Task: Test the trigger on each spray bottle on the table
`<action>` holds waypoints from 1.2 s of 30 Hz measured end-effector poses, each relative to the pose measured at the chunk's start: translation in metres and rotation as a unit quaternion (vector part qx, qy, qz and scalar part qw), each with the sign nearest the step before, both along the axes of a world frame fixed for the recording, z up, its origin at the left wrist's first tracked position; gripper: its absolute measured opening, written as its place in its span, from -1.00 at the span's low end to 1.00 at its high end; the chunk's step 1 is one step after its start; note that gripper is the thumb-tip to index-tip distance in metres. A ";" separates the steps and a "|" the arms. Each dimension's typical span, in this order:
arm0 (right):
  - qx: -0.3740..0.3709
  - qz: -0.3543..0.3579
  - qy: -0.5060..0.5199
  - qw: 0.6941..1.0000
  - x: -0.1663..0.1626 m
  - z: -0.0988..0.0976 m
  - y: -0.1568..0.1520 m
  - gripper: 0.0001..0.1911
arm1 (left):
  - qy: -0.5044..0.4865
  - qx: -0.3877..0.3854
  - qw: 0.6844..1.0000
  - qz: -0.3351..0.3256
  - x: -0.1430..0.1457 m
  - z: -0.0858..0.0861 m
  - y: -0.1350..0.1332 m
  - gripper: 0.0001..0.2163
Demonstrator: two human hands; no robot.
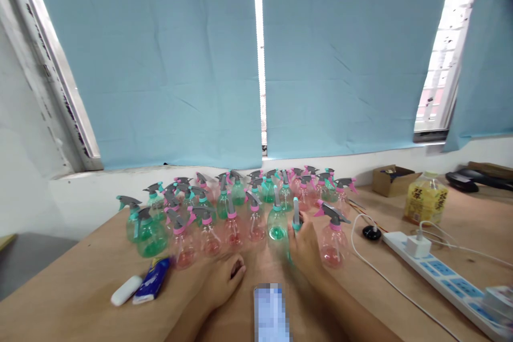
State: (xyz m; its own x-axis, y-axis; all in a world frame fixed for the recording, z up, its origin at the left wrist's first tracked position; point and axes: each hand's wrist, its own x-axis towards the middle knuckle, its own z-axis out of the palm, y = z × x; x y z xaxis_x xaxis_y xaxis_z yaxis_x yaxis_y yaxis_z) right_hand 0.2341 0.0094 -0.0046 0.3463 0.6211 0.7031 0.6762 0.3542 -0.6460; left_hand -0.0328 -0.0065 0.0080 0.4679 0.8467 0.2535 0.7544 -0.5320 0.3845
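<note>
My right hand [306,245] is wrapped round a spray bottle with a turquoise nozzle [296,212], standing in the front row; the hand hides most of its body. My left hand [225,279] rests on the table, loosely curled, with nothing visible in it. Left of my right hand is a green spray bottle [277,226] with a turquoise collar. On its other side stands a pink spray bottle [333,243] with a grey trigger head. Several more pink and green spray bottles, such as a pink one [184,248] and a green one [152,238], stand upright in rows behind.
A phone [271,312] lies between my forearms. At left are a white case [126,290] and a blue packet [152,280]. To the right are a power strip [449,280] with cables, a black round object [371,233], a yellow-liquid jug [425,200] and a cardboard box [395,180].
</note>
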 end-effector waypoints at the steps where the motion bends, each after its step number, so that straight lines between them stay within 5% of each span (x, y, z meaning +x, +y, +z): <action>1: -0.004 -0.009 -0.007 1.000 -0.001 -0.002 0.001 -0.47 | 0.001 0.000 1.000 0.000 0.000 0.001 0.000 -0.79; 9: -0.020 -0.031 -0.037 0.999 0.005 -0.008 0.007 -0.46 | -0.011 0.001 1.000 -0.003 0.001 0.002 -0.002 -0.80; 16: -0.006 -0.052 -0.074 0.996 0.003 -0.019 0.008 -0.24 | -0.009 0.006 1.000 -0.002 -0.001 -0.004 0.001 -0.81; 36: -0.030 -0.031 -0.052 0.998 0.020 -0.043 0.037 -0.28 | -0.010 0.006 1.000 0.000 0.000 -0.001 0.000 -0.83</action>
State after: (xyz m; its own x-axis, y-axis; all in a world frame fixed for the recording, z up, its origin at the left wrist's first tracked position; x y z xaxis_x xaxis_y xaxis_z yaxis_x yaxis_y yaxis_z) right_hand 0.2542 0.0465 -0.0474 0.3127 0.6433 0.6988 0.7603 0.2715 -0.5901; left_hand -0.0331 -0.0069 0.0069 0.4623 0.8438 0.2726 0.7472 -0.5362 0.3926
